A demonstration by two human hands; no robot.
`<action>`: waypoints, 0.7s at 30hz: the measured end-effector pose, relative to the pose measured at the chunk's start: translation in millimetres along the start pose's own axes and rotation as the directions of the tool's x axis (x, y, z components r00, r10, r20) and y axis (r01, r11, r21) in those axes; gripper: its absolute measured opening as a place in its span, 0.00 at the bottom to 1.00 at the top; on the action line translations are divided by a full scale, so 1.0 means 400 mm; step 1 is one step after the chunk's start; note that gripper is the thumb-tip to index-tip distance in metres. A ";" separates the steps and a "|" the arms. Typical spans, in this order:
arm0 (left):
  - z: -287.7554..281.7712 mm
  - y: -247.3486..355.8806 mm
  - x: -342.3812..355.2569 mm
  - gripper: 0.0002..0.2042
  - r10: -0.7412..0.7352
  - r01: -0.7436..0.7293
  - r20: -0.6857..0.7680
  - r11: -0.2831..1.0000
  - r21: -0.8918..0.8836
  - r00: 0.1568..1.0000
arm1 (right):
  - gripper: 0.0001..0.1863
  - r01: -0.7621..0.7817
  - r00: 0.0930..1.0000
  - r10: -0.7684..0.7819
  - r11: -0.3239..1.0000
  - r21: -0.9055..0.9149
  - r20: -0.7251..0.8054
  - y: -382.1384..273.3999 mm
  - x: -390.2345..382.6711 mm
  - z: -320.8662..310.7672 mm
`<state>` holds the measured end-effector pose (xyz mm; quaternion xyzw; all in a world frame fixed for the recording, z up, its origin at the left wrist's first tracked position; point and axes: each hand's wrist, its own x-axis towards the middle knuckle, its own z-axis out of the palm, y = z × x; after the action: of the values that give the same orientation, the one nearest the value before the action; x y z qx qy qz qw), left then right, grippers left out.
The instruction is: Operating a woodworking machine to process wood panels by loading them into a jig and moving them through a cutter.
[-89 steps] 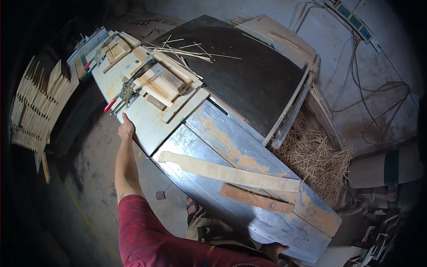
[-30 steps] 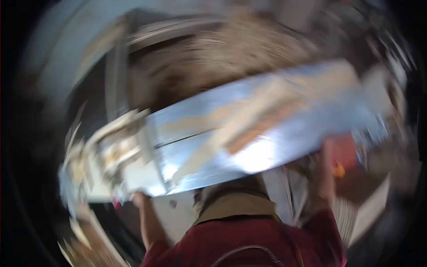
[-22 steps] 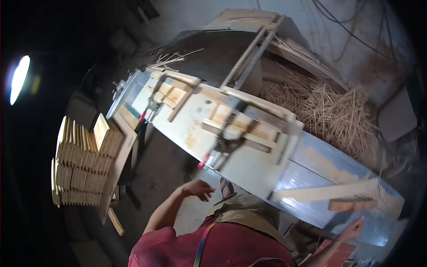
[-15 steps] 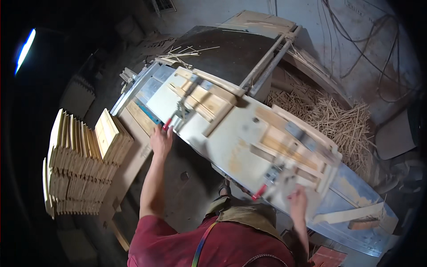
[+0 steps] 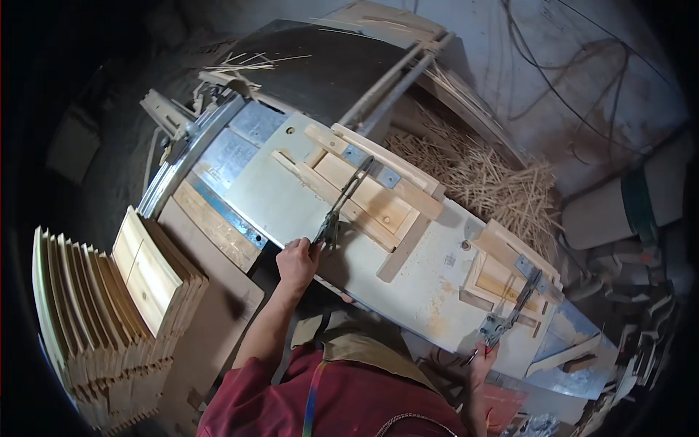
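Note:
My left hand (image 5: 295, 265) is closed round the handle of the left toggle clamp (image 5: 349, 195), whose long metal arm reaches over a pale wooden panel (image 5: 360, 195). Strips of wood frame that panel on a light jig board (image 5: 429, 266). The red handle of the right toggle clamp (image 5: 500, 325) is in my right hand (image 5: 480, 362), fingers wrapped round it. This second clamp's arm lies over another wooden piece (image 5: 499, 282), set between wood strips towards the right end of the board.
A tall stack of wooden panels (image 5: 153, 280) stands at the left, beside a brown board (image 5: 215, 255). Under the jig lies a metal machine table (image 5: 571, 357) with a rail (image 5: 193, 135) at its left end. Offcut sticks (image 5: 502, 164) are heaped behind it.
My left hand has closed on the left clamp's handle, and my right hand has taken hold of the right one. Both handles have swung. The view has shifted rightward.

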<state>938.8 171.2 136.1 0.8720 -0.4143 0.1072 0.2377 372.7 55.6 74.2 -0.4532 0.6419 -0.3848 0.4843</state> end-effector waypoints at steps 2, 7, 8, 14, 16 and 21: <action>-0.021 -0.009 -0.007 0.19 -0.018 0.018 0.044 1.000 -0.003 0.999 | 0.32 -0.017 1.000 0.017 1.000 0.000 0.003 -0.013 -0.010 0.007; -0.014 0.017 -0.006 0.24 -0.101 0.104 0.079 0.994 -0.042 0.992 | 0.33 0.042 0.999 -0.044 0.992 -0.120 -0.019 -0.028 -0.028 -0.001; -0.019 0.021 0.003 0.25 -0.116 0.130 0.129 0.986 -0.103 0.985 | 0.32 0.323 0.913 -0.405 0.792 -0.518 -0.049 -0.038 -0.046 -0.005; -0.223 0.056 0.140 0.32 -0.432 0.828 0.800 0.544 -0.138 0.417 | 0.22 0.223 0.952 -0.274 0.925 -0.308 -0.135 -0.247 -0.192 -0.020; -0.294 0.063 0.147 0.32 -0.431 0.902 0.832 0.393 -0.177 0.351 | 0.21 0.252 0.943 -0.308 0.908 -0.335 -0.125 -0.300 -0.227 -0.054; -0.325 0.101 0.229 0.49 -0.335 0.834 0.830 -0.179 -0.521 0.446 | 0.25 0.130 0.945 -0.227 0.922 -0.364 -0.237 -0.378 -0.095 -0.061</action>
<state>966.9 153.2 296.7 0.6086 0.0564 -0.4794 0.6298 385.1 48.7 231.5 -0.5300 0.7157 -0.3686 0.2664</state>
